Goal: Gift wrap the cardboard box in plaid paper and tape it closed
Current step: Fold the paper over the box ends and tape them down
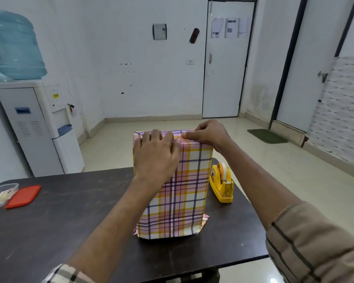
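Box (178, 201) stands on end on bench (70, 221), toward right edge, long axis vertical, wrapped in plaid paper (194, 160). Left hand (155, 158) presses top, fingers relaxed; right hand (209, 133) fingers pinch top fold.

Tape dispenser (222, 183) right of box (184, 193)

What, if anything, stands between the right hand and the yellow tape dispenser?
Nothing visible. The right hand pinches the top edge of the wrapped box; the tape dispenser stands beside the box, below that hand, in the open.

Plain office room: water dispenser (39, 127), notices (229, 27) on the door (225, 78), dark table (70, 211).
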